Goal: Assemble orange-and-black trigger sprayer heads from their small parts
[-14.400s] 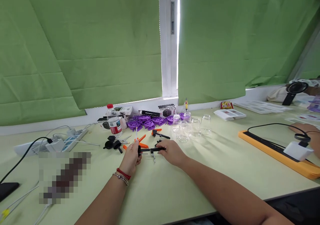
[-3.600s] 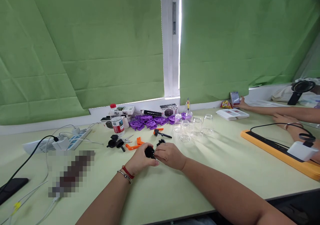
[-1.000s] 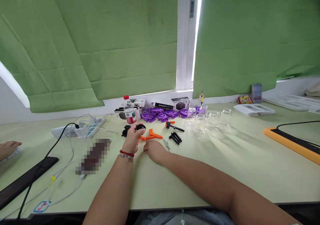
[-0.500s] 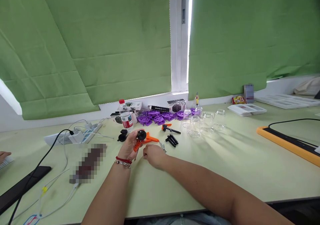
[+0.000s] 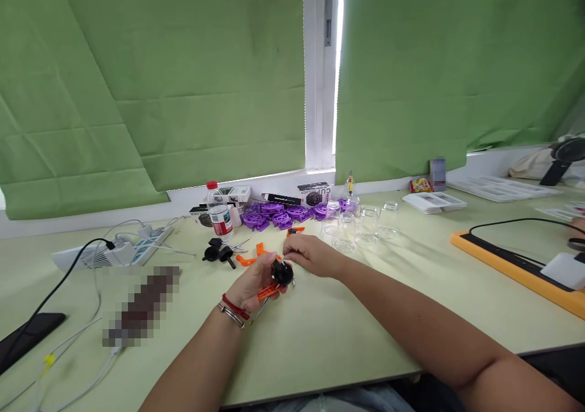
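Observation:
My left hand (image 5: 252, 285) is closed around a black round part (image 5: 283, 273) joined to an orange plastic piece (image 5: 269, 291). A thin metal rod (image 5: 258, 312) sticks out below it. Just to the right, my right hand (image 5: 315, 255) has its fingers curled together close to the black part; whether they grip anything is hidden. Behind the left hand lie orange bracket pieces (image 5: 247, 260). Farther left are black round parts (image 5: 211, 253) with thin metal rods (image 5: 240, 247). Beyond the right hand, an orange piece with a black joint (image 5: 295, 231) is partly covered.
Purple plastic parts (image 5: 273, 216) and small boxes line the wall behind a red-capped bottle (image 5: 220, 212). Several clear glasses (image 5: 345, 232) stand right of them. A power strip (image 5: 150, 245) and cables lie left; an orange-edged device (image 5: 516, 272) lies right, near another person's hand.
Both hands have moved right, the left one also nearer to me with the black part. The rod below the left hand now shows. My right hand now covers where the black tubes lay.

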`<control>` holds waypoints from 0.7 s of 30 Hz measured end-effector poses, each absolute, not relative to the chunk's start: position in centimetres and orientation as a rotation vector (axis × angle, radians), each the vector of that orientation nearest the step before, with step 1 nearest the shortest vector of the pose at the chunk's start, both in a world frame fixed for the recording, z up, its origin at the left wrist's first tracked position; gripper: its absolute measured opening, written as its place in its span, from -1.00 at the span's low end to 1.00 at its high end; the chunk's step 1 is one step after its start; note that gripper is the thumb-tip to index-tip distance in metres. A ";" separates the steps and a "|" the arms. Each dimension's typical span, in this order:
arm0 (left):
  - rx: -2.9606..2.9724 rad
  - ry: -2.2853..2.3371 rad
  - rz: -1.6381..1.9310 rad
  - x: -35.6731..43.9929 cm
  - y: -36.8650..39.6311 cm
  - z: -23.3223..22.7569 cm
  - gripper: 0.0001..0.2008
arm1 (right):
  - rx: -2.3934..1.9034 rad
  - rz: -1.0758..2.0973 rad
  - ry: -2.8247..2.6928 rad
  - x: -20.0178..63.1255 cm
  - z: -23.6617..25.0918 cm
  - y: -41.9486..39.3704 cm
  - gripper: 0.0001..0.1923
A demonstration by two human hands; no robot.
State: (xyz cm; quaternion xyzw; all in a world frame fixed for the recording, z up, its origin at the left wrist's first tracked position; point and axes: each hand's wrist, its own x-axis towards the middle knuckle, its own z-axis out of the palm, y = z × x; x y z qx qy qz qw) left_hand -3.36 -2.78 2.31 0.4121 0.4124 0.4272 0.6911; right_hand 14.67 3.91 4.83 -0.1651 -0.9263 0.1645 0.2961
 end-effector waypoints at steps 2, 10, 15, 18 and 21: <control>0.936 0.912 0.875 -2.4 -3.0 2.2 -0.50 | -0.427 0.480 -2.530 15.7 4.6 3.7 -0.89; 0.941 0.907 0.718 -1.0 -3.3 1.6 -0.51 | -0.413 0.580 -2.548 17.4 3.0 3.0 -0.85; 0.946 0.935 0.684 -0.8 -3.2 1.6 -0.48 | -0.419 0.576 -2.552 17.7 2.9 2.8 -0.85; 0.952 0.929 0.686 -0.8 -3.2 1.6 -0.51 | -0.421 0.563 -2.572 17.6 2.9 2.8 -0.85; 0.946 0.922 0.690 -0.8 -3.1 1.5 -0.53 | -0.409 0.522 -2.595 17.5 3.0 2.8 -0.85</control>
